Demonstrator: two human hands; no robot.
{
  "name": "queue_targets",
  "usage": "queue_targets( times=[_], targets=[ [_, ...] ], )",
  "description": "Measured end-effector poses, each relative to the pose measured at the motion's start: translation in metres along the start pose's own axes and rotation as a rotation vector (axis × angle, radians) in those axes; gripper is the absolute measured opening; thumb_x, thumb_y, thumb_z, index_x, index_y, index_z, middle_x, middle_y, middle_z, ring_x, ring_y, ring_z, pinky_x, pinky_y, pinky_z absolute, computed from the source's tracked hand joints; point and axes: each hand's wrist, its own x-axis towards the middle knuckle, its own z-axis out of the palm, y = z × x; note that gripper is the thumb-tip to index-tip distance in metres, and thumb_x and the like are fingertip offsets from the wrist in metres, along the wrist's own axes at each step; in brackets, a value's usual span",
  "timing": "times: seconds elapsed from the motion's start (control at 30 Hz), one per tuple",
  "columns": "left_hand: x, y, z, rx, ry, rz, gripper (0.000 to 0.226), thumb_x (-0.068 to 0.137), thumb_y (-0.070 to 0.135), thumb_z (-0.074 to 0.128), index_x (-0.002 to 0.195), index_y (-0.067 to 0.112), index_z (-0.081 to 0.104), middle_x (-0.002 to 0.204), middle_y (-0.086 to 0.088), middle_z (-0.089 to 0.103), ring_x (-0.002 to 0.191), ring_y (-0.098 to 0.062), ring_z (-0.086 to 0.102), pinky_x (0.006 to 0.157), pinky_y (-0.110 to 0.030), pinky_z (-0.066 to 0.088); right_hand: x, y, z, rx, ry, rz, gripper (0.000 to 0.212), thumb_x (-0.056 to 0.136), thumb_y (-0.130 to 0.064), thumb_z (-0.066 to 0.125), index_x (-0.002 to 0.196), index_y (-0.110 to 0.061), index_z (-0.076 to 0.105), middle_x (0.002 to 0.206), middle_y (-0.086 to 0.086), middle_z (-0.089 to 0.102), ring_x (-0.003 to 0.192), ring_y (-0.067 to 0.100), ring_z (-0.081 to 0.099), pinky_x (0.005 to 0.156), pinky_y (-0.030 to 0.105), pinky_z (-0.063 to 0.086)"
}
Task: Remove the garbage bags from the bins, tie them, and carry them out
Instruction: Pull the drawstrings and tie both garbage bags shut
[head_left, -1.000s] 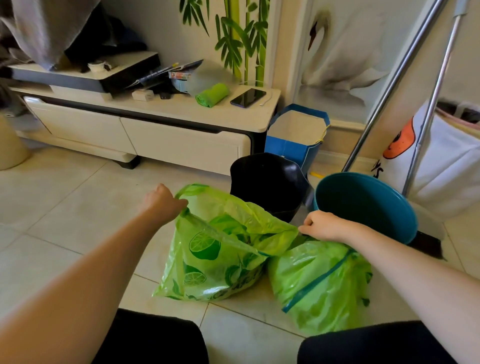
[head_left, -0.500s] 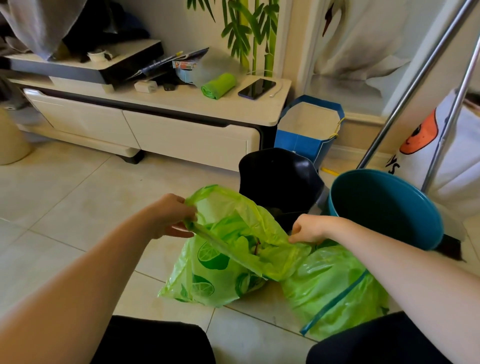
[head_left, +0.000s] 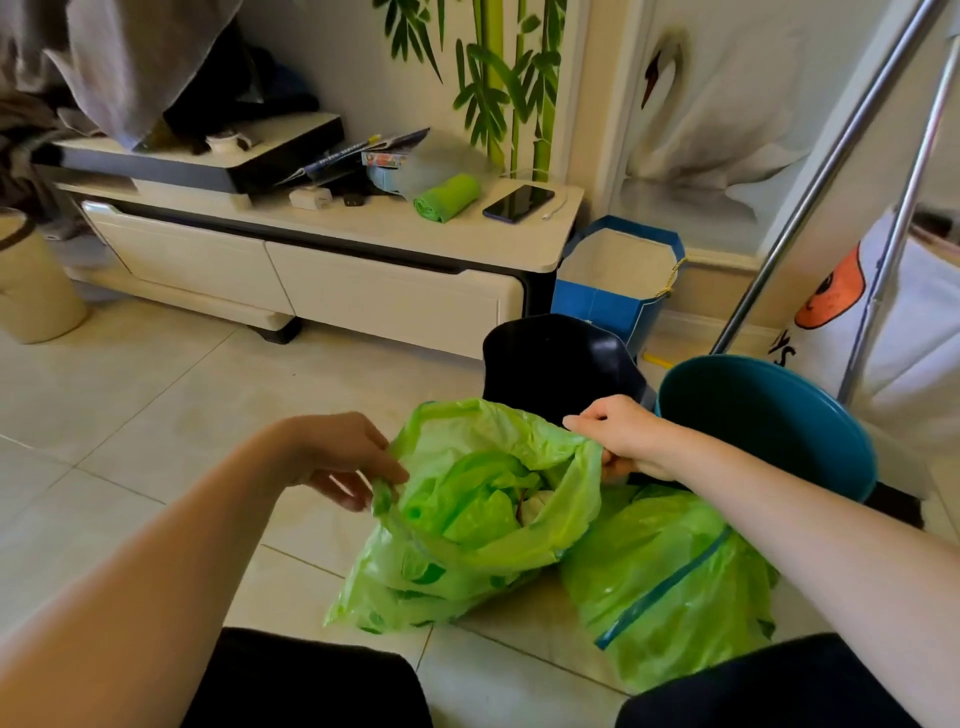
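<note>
While both hands hold its rim, the open green garbage bag (head_left: 467, 525) sits on the tiled floor (head_left: 156, 395), its mouth spread to show crumpled green plastic and some pale scraps inside. The left hand (head_left: 337, 457) pinches the bag's left edge between thumb and fingertips; the right hand (head_left: 618, 431) grips the right edge with curled fingers. Touching it on the right lies a second green bag (head_left: 665, 587) with a blue drawstring, bulging and closed. Just behind stand a black bin (head_left: 561, 364) and a teal bin (head_left: 769, 415), their insides showing no liner. A blue paper bag (head_left: 613, 291) stands beside the cabinet's right end, apparently holding nothing.
</note>
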Motion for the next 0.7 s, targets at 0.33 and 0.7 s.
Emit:
queue_targets(
  times=[0.33,0.7],
  targets=[
    [0.023,-0.003,0.003,0.042,0.242,-0.018,0.055,0.092,0.046,0.053,0.125,0.002,0.055,0.122,-0.012,0.061,0.103,-0.028,0.064,0.083,-0.039,0.056,-0.01,0.021,-0.012,0.0,-0.334,0.321,0.059,0.083,-0.059,0.056,0.114,-0.009,0.056,0.115,0.021,0.066,0.102,0.034,0.065,0.079,0.044,0.057],
    [0.064,0.017,0.005,-0.005,0.494,0.072,0.059,0.088,0.027,0.065,0.133,-0.003,0.042,0.126,-0.022,0.055,0.107,-0.037,0.061,0.088,-0.046,0.054,-0.006,0.023,0.01,-0.228,-0.553,0.427,0.029,0.095,-0.029,0.051,0.117,-0.011,0.06,0.098,0.006,0.075,0.077,0.011,0.068,0.058,0.019,0.045]
  ],
)
